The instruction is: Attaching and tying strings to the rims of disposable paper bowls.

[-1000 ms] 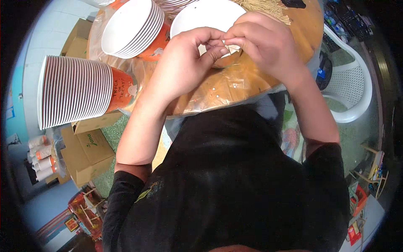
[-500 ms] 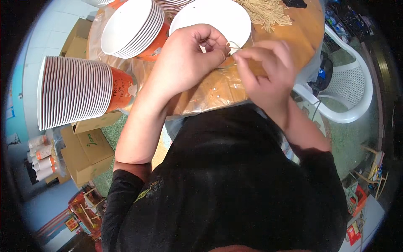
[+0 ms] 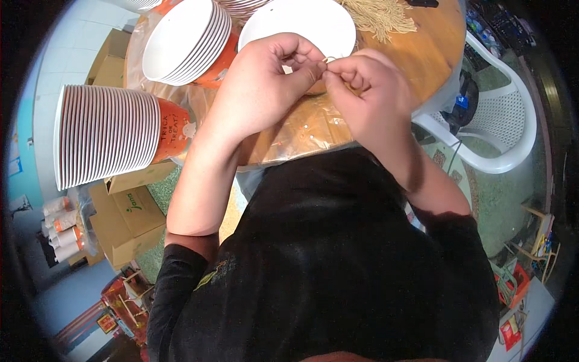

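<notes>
**Both hands pinch a thin loop over the white plate**

Just below the white plate (image 3: 301, 24), the left hand (image 3: 259, 90) and right hand (image 3: 371, 90) meet, fingertips clenched on a small pale elastic loop (image 3: 329, 60); thin, wiry, barely visible; work looks midway, with the pile of strands (image 3: 380, 15) right of the plate untouched.

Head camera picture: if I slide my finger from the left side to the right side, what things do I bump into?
Sideways stack of white bowls with orange outsides → left hand → right hand → white plastic chair.
</notes>
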